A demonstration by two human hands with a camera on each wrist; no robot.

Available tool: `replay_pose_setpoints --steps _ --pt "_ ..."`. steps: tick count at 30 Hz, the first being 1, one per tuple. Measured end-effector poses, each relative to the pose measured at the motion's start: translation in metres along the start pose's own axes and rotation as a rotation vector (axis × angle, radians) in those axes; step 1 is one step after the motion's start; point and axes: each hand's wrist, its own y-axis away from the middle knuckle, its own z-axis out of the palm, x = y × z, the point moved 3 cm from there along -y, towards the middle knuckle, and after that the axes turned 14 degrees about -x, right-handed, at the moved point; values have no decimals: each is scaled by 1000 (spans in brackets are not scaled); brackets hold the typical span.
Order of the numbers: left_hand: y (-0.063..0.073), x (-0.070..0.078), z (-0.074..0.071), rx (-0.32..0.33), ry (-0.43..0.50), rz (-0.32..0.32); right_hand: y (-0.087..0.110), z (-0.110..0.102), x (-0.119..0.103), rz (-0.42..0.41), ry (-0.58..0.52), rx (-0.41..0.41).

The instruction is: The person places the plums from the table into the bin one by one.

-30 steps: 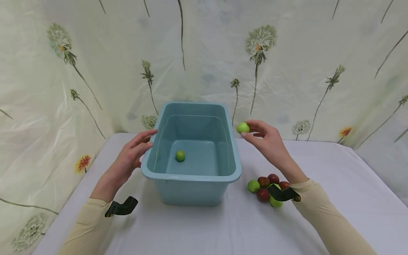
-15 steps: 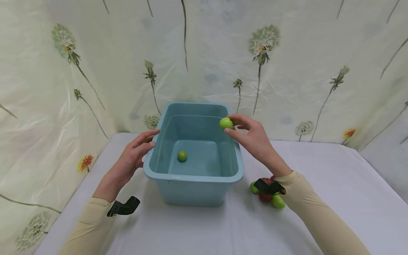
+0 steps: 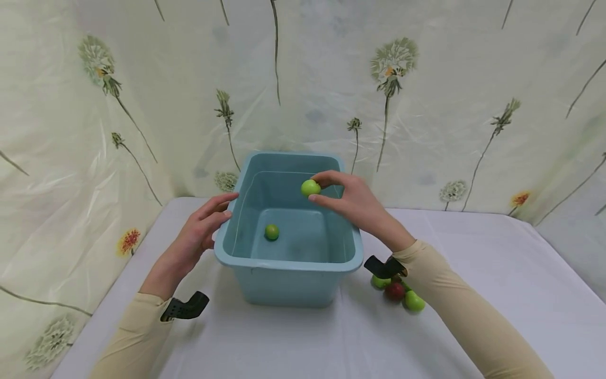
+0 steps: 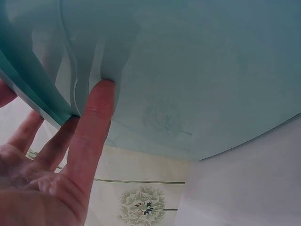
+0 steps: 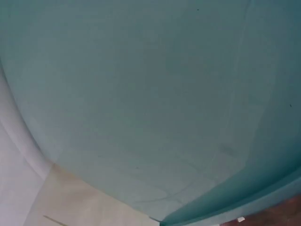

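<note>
A light blue plastic tub (image 3: 291,266) stands on the white-covered table, with one small green apple (image 3: 272,232) on its floor. My right hand (image 3: 352,202) pinches another small green apple (image 3: 310,188) between thumb and fingers, over the inside of the tub near its right side. At the tub's left rim is my left hand (image 3: 201,226), its fingers fairly straight and touching the edge. In the left wrist view a straight finger (image 4: 94,122) presses against the tub's outer wall. The right wrist view is filled by the tub's outer wall (image 5: 141,108), with the right hand hidden.
Red and green apples (image 3: 395,291) lie in a loose group on the table right of the tub, partly covered by the right sleeve and the black wrist mount (image 3: 385,267). A floral sheet (image 3: 303,95) hangs behind the table (image 3: 473,263).
My right hand has carried the green apple leftward, from right of the tub to over its inside. The left hand has stayed at the rim.
</note>
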Motion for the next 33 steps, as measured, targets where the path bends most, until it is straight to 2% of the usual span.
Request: replay_pose_setpoints --steps 8,14,23,33 --pt "1 0 0 -5 1 5 -8 8 -3 52 11 -132" --pt "0 -1 0 0 -9 7 -11 9 -4 86 47 -185" --pt "1 1 0 6 -10 -2 -10 9 -3 96 55 -199" --pt "1 2 0 3 -6 -5 -2 4 -3 36 19 -139"
